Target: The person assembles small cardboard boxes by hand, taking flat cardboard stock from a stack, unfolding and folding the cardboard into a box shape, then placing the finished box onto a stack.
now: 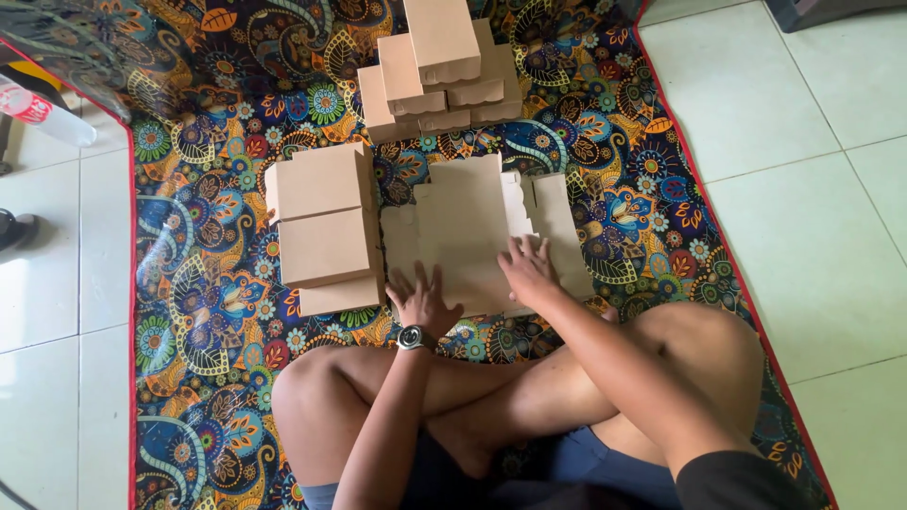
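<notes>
Seated cross-legged on a patterned mat | left hand and right hand spread wide, palms flat on an unfolded cardboard box blank | folded boxes stacked just left; more boxes beyond.

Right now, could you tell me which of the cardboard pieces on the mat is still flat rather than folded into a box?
The flat cardboard blank under both hands; the boxes beside and beyond it are already folded.
</notes>
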